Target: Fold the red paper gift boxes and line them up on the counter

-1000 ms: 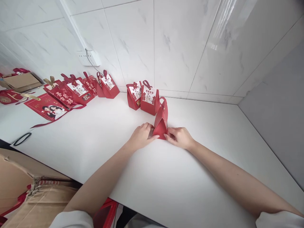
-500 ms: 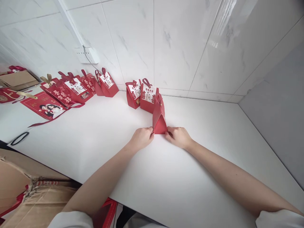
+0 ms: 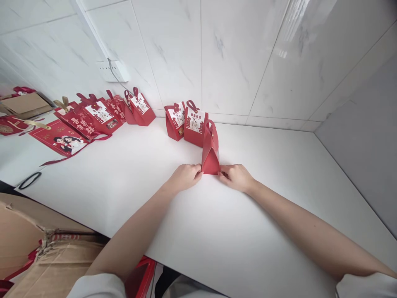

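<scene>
A red gift box [image 3: 211, 161] with a triangular side and a ribbon loop on top stands upright on the white table [image 3: 198, 231]. My left hand [image 3: 186, 177] pinches its lower left corner, fingers curled. At the lower right corner my right hand [image 3: 236, 177] grips it the same way. Right behind it stands a red gift box with a white printed front [image 3: 194, 126], close to or touching it. A smaller-looking printed gift box [image 3: 175, 121] leans next to that one on the left.
More red gift boxes [image 3: 141, 109] stand along the tiled wall at left, near a flat red printed bag [image 3: 60, 138] with a loose ribbon. A black ring [image 3: 30, 181] lies at the table's front left edge. An open cardboard box [image 3: 58, 265] sits below. A socket [image 3: 113, 71] is on the wall.
The view has shifted slightly, so everything sits a little differently in the picture. Both hands keep their hold on the lower corners of the red gift box.
</scene>
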Motion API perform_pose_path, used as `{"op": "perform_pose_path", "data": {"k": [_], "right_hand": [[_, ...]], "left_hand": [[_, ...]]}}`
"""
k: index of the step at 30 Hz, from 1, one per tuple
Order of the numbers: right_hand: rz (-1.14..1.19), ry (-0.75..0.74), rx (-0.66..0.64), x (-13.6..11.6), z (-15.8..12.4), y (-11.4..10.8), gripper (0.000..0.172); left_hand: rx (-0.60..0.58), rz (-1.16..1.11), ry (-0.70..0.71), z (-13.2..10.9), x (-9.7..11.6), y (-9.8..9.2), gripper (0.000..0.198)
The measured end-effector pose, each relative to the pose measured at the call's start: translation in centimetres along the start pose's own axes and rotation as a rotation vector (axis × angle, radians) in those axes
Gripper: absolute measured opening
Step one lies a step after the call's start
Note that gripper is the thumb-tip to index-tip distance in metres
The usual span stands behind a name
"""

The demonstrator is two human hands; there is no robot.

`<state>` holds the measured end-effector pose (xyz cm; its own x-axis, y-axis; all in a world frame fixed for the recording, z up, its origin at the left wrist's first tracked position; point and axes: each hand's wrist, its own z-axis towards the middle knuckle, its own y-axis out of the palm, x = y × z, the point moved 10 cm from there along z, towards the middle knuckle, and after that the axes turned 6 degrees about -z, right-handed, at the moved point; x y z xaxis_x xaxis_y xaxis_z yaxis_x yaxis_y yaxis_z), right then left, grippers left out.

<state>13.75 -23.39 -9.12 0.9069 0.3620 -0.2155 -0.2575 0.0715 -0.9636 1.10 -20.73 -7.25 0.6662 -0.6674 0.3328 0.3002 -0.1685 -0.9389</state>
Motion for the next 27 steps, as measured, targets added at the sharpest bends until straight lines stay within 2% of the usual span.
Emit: {"op": "perform_pose_path", "data": {"k": [5,14,24,27], "right_hand": [[-0.062,-0.008,-0.006,-0.2,-0.1,-0.2,0.026],[-0.034,-0.069,-0.04,-0.1,0.3,0.1,0.026],[0.061,-0.102,-0.011,-0.2,0.0,0.0,0.017],[0.087,-0.189,-0.021,-1.1,-0.3,-0.2,0.021]], "left_hand": [[0.039,-0.013,-0.04,0.2,-0.2,0.2,0.02],[0.013,-0.204,-0.09,0.7,-0.8,0.5,0.017],[0.009,-0.1,-0.097,0.2,0.2,0.4,0.011],[-0.006,-0.068,-0.101,0.1,0.1,0.1,0.018]]}}
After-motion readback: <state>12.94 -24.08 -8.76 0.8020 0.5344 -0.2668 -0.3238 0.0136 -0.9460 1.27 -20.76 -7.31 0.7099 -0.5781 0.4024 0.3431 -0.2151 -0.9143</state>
